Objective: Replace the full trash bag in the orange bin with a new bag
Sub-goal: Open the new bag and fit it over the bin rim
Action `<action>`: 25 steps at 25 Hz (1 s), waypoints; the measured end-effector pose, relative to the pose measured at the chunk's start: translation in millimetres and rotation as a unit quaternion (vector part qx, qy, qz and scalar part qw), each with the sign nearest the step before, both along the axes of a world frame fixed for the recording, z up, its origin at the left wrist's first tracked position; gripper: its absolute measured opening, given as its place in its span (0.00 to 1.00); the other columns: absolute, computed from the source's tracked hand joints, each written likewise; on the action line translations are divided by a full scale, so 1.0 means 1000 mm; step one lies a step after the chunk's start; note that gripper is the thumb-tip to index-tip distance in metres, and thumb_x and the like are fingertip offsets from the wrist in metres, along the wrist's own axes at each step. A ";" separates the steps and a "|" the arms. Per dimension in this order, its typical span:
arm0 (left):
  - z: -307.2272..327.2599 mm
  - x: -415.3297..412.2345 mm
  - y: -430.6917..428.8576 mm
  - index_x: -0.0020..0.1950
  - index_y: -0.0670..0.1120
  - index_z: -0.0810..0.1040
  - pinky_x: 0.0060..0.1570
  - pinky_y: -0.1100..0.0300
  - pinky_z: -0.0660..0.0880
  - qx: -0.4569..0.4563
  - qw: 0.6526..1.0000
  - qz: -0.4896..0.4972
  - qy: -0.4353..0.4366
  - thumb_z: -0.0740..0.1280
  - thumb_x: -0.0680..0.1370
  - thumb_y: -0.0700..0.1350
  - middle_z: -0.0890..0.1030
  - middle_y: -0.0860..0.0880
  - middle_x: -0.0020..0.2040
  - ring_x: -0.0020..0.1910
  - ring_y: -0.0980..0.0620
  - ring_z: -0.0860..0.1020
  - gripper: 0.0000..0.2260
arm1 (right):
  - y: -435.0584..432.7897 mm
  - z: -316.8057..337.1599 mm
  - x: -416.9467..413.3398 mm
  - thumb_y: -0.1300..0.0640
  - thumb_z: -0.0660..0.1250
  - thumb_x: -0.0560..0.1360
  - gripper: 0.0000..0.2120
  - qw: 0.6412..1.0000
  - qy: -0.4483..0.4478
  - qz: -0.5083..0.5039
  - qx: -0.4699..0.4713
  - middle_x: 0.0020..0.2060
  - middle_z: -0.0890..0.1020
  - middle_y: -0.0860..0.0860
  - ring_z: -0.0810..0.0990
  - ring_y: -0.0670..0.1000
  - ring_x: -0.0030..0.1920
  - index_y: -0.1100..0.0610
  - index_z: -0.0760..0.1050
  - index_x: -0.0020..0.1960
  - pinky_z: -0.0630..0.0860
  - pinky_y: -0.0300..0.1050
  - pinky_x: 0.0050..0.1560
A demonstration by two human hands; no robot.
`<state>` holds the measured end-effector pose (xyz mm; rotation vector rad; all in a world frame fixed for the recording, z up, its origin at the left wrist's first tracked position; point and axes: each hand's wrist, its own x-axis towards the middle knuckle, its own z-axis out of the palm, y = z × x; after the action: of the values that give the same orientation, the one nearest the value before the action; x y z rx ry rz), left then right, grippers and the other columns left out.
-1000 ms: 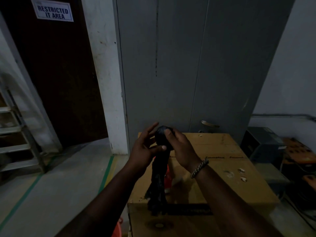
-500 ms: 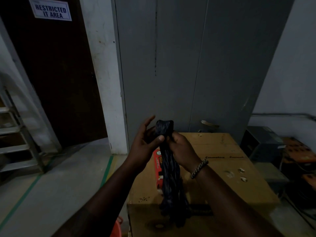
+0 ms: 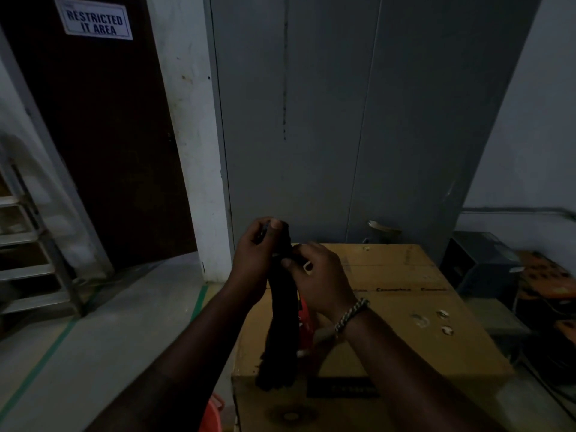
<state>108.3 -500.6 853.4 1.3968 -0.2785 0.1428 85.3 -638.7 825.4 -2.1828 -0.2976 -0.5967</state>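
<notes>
The room is a dim storage area with a grey concrete floor (image 3: 124, 322). At the far left, a metal stepladder (image 3: 28, 244) stands against the wall. Beside it is a dark door (image 3: 109, 135) carrying a sign (image 3: 96, 21) that reads "RESTRICTED IT AREA". A green tape line (image 3: 37, 367) runs along the floor below. A white pillar (image 3: 190, 120) separates the door from a tall grey metal cabinet (image 3: 343, 120). In front of the cabinet, the left hand (image 3: 258, 254) is raised, fingers curled, with the thumb pressed against them to pinch the top end of the black bag (image 3: 280, 332). The black bag is bunched into a narrow strand and hangs straight down between both hands, its lower end level with the near edge of the cardboard box (image 3: 405, 322). The right hand (image 3: 318, 275) sits just beside and slightly lower, fingers curled, pinching the strand between thumb and fingertips. A beaded bracelet (image 3: 352, 313) circles the right wrist. A red packet (image 3: 304, 318) lies on the box, partly hidden behind the strand. The rim of the orange bin (image 3: 212, 414) shows at the bottom edge, just left of the box. Dark equipment (image 3: 480, 260) stands at the far right.
</notes>
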 end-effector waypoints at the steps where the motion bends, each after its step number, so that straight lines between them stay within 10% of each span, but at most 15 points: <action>1: 0.001 0.000 0.000 0.56 0.42 0.79 0.48 0.51 0.78 0.001 1.000 0.007 0.014 0.66 0.77 0.61 0.81 0.38 0.51 0.46 0.47 0.81 0.22 | 0.001 0.003 -0.001 0.51 0.71 0.76 0.06 0.999 -0.040 -0.025 -0.001 0.46 0.78 0.42 0.77 0.41 0.46 0.50 0.78 0.52 0.74 0.38 0.43; 7: -0.004 -0.004 -0.005 0.58 0.46 0.80 0.37 0.57 0.75 0.045 0.998 -0.037 0.009 0.62 0.79 0.61 0.84 0.45 0.46 0.40 0.50 0.80 0.20 | -0.002 0.029 0.008 0.66 0.70 0.74 0.33 0.996 -0.058 0.063 -0.031 0.64 0.76 0.42 0.74 0.39 0.64 0.44 0.69 0.73 0.74 0.33 0.60; 13: -0.012 0.001 0.004 0.70 0.53 0.74 0.59 0.44 0.79 0.068 0.993 -0.096 -0.005 0.71 0.79 0.46 0.82 0.48 0.61 0.60 0.46 0.81 0.19 | -0.013 0.040 0.024 0.65 0.65 0.80 0.19 0.982 -0.022 0.092 0.160 0.61 0.81 0.47 0.79 0.47 0.62 0.50 0.76 0.68 0.80 0.50 0.61; 18: -0.007 0.003 0.005 0.73 0.62 0.70 0.58 0.48 0.80 0.104 0.991 -0.077 -0.047 0.69 0.76 0.31 0.78 0.53 0.65 0.61 0.51 0.80 0.33 | -0.014 0.036 0.029 0.59 0.61 0.84 0.10 0.971 0.053 0.087 0.215 0.55 0.84 0.52 0.83 0.50 0.57 0.56 0.79 0.60 0.81 0.57 0.58; 22: -0.005 0.009 0.002 0.64 0.52 0.79 0.60 0.39 0.78 0.086 0.993 -0.034 -0.069 0.69 0.80 0.42 0.83 0.48 0.59 0.59 0.46 0.81 0.13 | -0.012 0.032 0.026 0.59 0.62 0.83 0.10 0.968 0.092 0.088 0.217 0.52 0.85 0.52 0.84 0.50 0.53 0.57 0.80 0.60 0.82 0.55 0.56; 25: 0.002 0.007 0.002 0.58 0.58 0.80 0.54 0.51 0.82 0.059 0.998 0.000 -0.036 0.67 0.81 0.50 0.85 0.51 0.53 0.54 0.52 0.84 0.07 | -0.012 0.024 0.022 0.61 0.71 0.78 0.14 0.985 0.073 0.067 0.140 0.52 0.83 0.47 0.82 0.44 0.53 0.50 0.78 0.62 0.82 0.51 0.53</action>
<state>114.9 -498.9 855.2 1.5111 -0.3513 0.1787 107.6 -650.3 849.6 -1.9062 -0.2625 -0.3760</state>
